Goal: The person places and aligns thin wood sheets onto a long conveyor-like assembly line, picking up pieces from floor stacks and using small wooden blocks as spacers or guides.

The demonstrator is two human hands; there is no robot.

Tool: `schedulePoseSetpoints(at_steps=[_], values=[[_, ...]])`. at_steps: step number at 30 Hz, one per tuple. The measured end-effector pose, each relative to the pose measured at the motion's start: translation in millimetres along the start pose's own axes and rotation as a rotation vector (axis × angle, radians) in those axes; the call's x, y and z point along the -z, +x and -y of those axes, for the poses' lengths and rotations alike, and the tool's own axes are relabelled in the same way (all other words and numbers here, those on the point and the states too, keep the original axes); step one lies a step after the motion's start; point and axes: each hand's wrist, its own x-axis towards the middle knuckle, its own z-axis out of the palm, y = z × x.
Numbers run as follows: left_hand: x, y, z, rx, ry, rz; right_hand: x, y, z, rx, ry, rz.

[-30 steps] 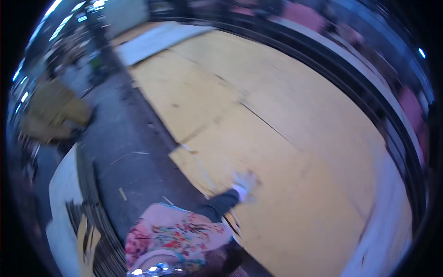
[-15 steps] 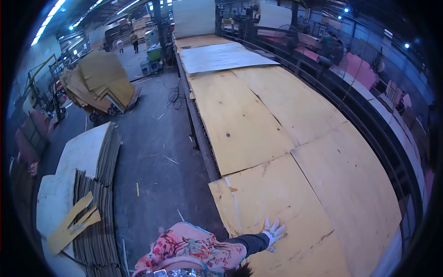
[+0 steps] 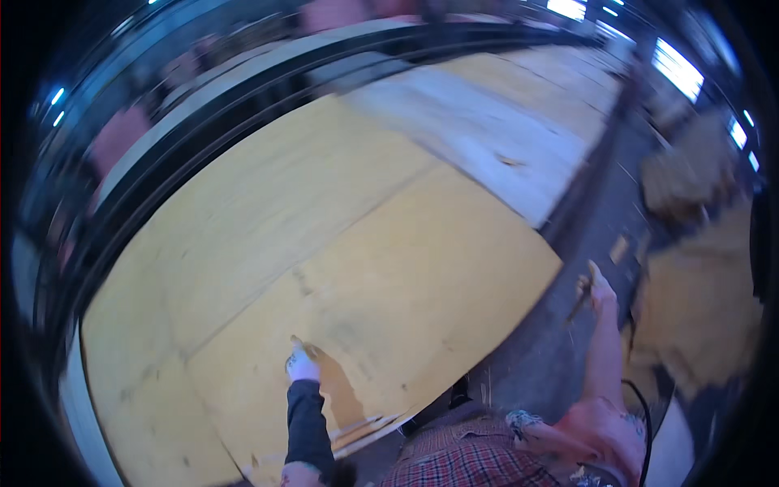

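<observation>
Yellow wood sheets (image 3: 430,264) underlie our left hand (image 3: 303,364), its grip indiscernible; our right hand (image 3: 600,290) grasps a thin brown object (image 3: 578,308).

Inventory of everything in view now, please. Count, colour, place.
Wood sheets: several, yellow, spread before the person
Darker patch: one, brown, beside left sleeve
White sheet: one, across the far yellow sheets
Rails: several, dark, beyond sheets, left
Pink stacks: several, upper left, blurred
Sheet piles: at least two, brown, right
Floor: grey, right of sheets
Lights: several, white, top
Small piece: one, brown, apparently in right hand
Plaid garment: one, reddish, bottom
Left sleeve: one, dark, bottom
Left hand: one, white-gloved, over sheets
Right hand: one, right of sheets
</observation>
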Motion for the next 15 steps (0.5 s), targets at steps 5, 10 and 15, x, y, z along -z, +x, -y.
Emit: schedulePoseSetpoints(at_steps=[5, 10, 15], values=[[-86.1, 53.0, -168.5, -0.717, 0.323, 0.119, 57.5, 72.8, -20.8, 0.036, 0.153, -0.097], [-118.4, 65.1, -203.0, -0.555, 0.562, 0.565, -23.0, 105.5, -7.9, 0.171, -0.139, 0.065], [-110.7, 71.5, -202.1, -0.5, 0.626, 0.625, -112.8, 218.2, -24.1, -0.008, -0.251, -0.04]])
